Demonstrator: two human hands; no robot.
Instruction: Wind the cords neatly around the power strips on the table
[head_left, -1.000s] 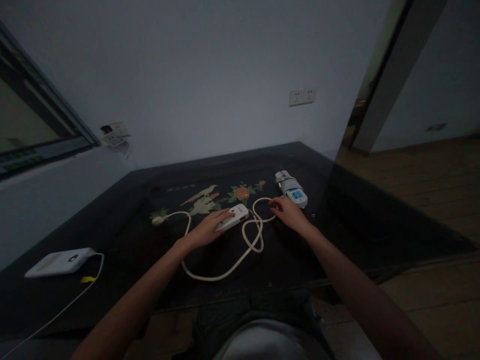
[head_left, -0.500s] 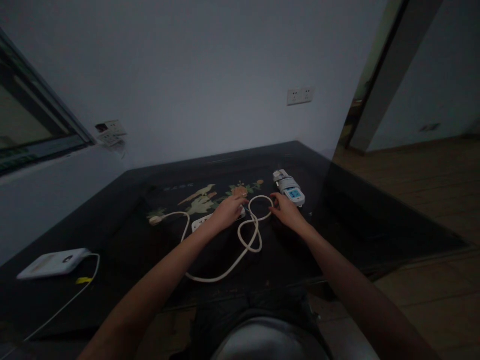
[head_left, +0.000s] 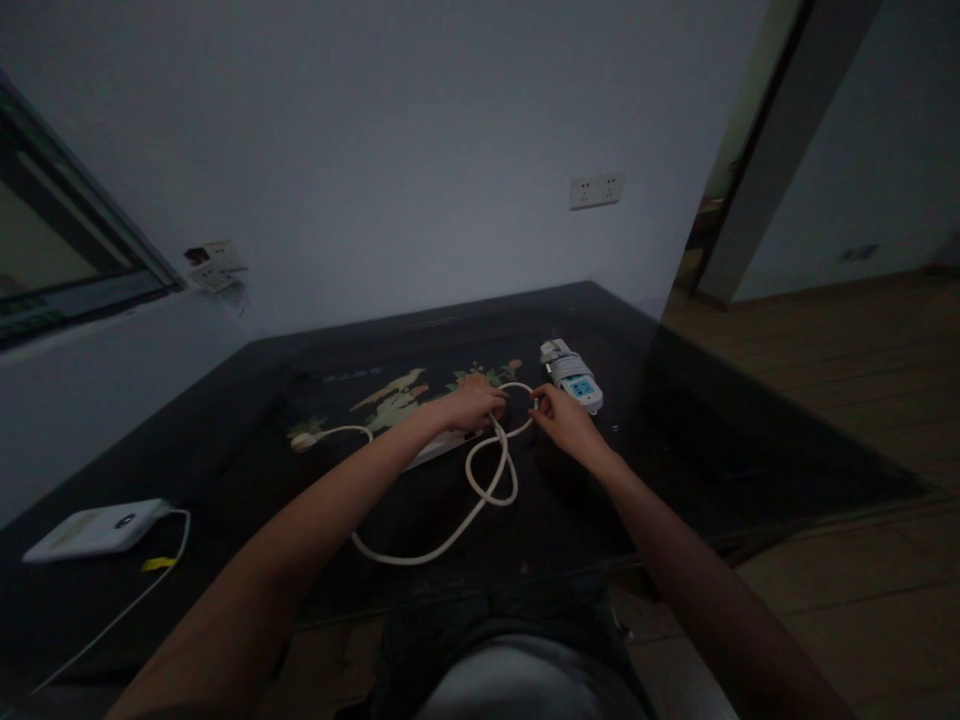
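A white power strip [head_left: 439,450] lies on the dark table, partly covered by my left hand [head_left: 476,405] and forearm. Its thick white cord [head_left: 491,497] makes loops to the right of the strip and swings round the front to a plug [head_left: 304,441] on the left. My left hand is closed on the cord near the strip's right end. With thumb and fingers pinched, my right hand [head_left: 559,415] grips the right side of the upper cord loop. Just beyond it rests a second power strip [head_left: 574,377] with blue sockets, its grey cord wound around it.
A white power bank [head_left: 101,530] with a thin cable [head_left: 120,622] lies at the table's left, near a yellow scrap [head_left: 159,564]. Wall sockets [head_left: 596,191] sit above the dark table [head_left: 675,440]. Its front edge is close to my body.
My left hand has moved right along the power strip, onto the cord by its end. My right hand stays at the upper loop, which has become flatter. The view has shifted slightly.
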